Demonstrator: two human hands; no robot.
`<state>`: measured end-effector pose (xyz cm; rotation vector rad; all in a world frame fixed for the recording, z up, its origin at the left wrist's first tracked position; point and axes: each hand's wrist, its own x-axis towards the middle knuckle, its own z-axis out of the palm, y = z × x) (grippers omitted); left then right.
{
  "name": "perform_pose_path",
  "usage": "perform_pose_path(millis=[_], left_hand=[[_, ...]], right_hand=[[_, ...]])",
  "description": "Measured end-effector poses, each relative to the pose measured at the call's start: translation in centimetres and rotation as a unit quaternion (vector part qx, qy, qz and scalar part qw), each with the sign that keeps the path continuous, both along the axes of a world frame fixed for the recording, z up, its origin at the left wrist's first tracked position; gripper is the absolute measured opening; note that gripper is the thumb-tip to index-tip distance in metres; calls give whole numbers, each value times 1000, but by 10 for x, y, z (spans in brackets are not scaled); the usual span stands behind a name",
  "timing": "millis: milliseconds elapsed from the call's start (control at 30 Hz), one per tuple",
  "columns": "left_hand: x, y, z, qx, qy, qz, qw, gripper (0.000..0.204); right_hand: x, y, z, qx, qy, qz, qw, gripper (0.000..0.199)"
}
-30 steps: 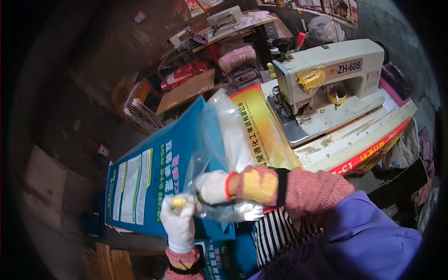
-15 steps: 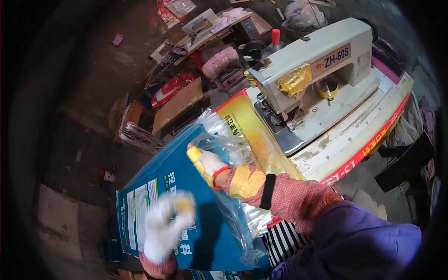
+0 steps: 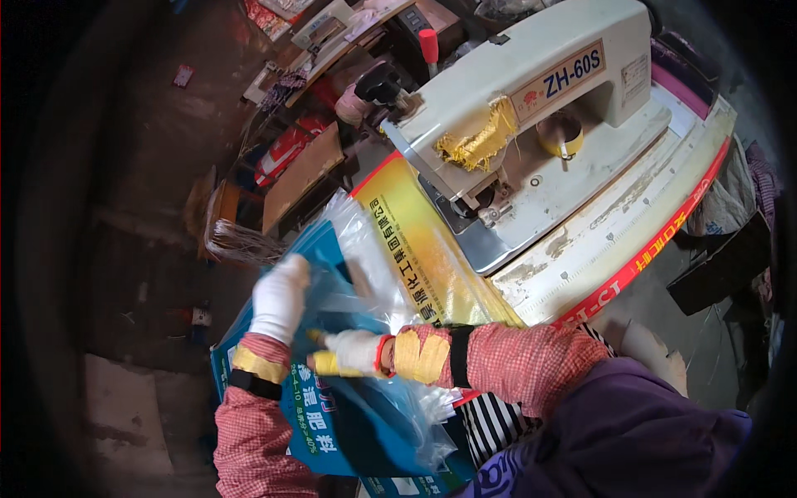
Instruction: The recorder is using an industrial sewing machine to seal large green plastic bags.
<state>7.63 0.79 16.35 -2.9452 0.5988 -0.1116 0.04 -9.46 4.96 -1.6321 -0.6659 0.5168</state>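
A blue printed bag lies slanted below the sewing machine, with a clear plastic liner crumpled over its right side. My left hand, in a white glove, is closed at the bag's upper part, its fingers curled and partly hidden. Lower and to the right, my right hand reaches across the bag beside the liner. Yellow tape wraps its fingers, which point left and stand apart, slightly blurred. A yellow printed bag with a red edge lies beyond, touching the machine's base.
The white sewing machine stands at the upper right on a worn table with a red front edge. A yellow tape roll rests under its arm. Farther back are a wooden board, a bundle of white strands and another machine.
My left hand has moved up the blue bag to its upper part. My right hand has come down and nearer. The bag's upper part has bent, and the view has shifted.
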Motion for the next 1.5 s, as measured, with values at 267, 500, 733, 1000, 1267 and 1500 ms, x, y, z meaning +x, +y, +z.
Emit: perform_pose_path(millis=[267,500,733,1000,1267,1500], left_hand=[[24,-22,46,372,-233,53,897,19],[60,-106,108,417,-409,-90,806,14],[48,-136,91,341,-271,31,900,19],[41,-141,80,373,-272,-28,886,18],[31,-150,74,364,-262,-46,892,16],[54,-137,78,345,-209,-47,914,18]], right_hand=[[-15,53,-45,-252,-275,-118,920,22],[-187,-67,-60,-165,-578,-371,708,15],[-168,-119,-86,-239,48,-212,946,19],[-110,-197,-38,-111,-207,-558,796,47],[-115,-194,-21,-58,-100,-364,924,58],[-81,-199,-11,-236,70,-100,964,35]])
